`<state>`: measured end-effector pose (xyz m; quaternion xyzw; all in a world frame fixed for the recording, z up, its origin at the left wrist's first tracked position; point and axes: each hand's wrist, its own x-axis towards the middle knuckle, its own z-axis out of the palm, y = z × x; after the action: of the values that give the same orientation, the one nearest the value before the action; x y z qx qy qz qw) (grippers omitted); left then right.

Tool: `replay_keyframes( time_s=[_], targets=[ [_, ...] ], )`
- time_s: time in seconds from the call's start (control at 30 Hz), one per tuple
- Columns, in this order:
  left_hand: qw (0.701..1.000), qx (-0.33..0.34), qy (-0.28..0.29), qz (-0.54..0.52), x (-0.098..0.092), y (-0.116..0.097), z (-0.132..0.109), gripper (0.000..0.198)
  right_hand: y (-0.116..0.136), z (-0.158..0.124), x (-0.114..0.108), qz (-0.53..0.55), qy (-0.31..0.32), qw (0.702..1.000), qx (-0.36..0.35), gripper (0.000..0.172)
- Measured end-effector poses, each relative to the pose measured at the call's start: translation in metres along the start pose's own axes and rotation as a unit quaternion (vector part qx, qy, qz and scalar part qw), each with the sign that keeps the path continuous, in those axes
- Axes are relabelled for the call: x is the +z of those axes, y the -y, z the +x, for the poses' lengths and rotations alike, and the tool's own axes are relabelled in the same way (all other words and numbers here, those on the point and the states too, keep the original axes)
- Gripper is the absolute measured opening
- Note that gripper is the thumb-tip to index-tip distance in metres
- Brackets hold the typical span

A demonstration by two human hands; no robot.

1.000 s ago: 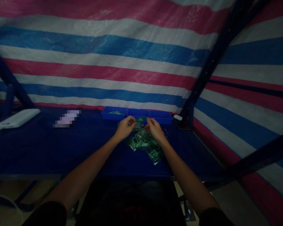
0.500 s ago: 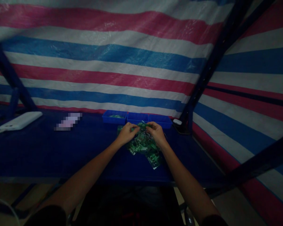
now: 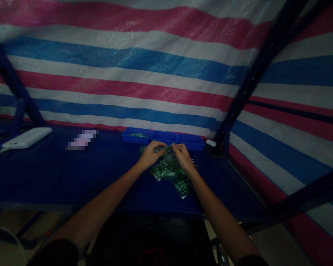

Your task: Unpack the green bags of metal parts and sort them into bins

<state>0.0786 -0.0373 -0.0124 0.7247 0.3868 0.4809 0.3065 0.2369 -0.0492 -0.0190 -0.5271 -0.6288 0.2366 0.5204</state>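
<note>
My left hand (image 3: 150, 155) and my right hand (image 3: 184, 156) are raised over a heap of small green-and-clear packets (image 3: 161, 172) on the dark blue table. Fingers and thumbs of both hands pinch one green packet (image 3: 168, 147) between them. Its contents are too dark and small to make out. The heap lies below and between my wrists, with one packet (image 3: 182, 188) sticking out toward the front edge. Thin pin-like pieces (image 3: 195, 161) lie just right of my right hand.
Behind my hands stand a left blue bin (image 3: 127, 139) with packets in it, a middle blue bin (image 3: 163, 133) and a right blue bin (image 3: 194, 147). A white power bank (image 3: 29, 138), a blurred pinkish item (image 3: 82, 140) and a small white case (image 3: 210, 142) lie farther out.
The view has shifted slightly. My fingers have changed their hold on the packet, which now shows less between them. The thin pieces beside my right wrist show more.
</note>
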Motion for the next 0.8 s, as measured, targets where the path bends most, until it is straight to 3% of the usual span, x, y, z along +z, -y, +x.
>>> replay_keyframes(
  time_s=[0.13,0.33,0.43,0.5,0.57,0.63,0.73,0.8],
  targets=[
    [0.997,0.012,0.024,0.068,0.001,-0.001,-0.002,0.021,0.003,0.001,-0.003,0.05,0.013,0.998,0.046,0.037],
    [0.995,-0.002,0.035,0.094,-0.001,-0.003,-0.001,0.022,0.001,0.0,0.0,0.041,0.033,0.999,0.004,0.027],
    [0.995,-0.076,0.066,0.027,-0.004,-0.003,0.001,0.02,0.0,0.0,0.0,0.004,0.014,0.998,-0.059,0.023],
    [0.982,-0.167,0.068,-0.063,-0.005,-0.003,0.002,0.038,0.001,-0.001,0.0,-0.032,0.015,0.994,-0.099,0.024],
    [0.956,-0.248,0.051,-0.145,-0.006,-0.002,0.002,0.05,0.002,-0.003,0.0,-0.069,0.022,0.989,-0.131,0.029],
    [0.94,-0.283,0.04,-0.187,-0.008,-0.001,0.003,0.044,0.003,-0.005,0.001,-0.102,0.021,0.982,-0.155,0.033],
    [0.939,-0.278,0.01,-0.202,-0.016,0.003,0.011,0.023,0.003,-0.005,0.002,-0.122,0.011,0.979,-0.162,0.034],
    [0.938,-0.264,-0.055,-0.217,-0.029,0.004,0.023,0.017,0.001,-0.005,0.002,-0.124,0.002,0.981,-0.149,0.032]
  ],
)
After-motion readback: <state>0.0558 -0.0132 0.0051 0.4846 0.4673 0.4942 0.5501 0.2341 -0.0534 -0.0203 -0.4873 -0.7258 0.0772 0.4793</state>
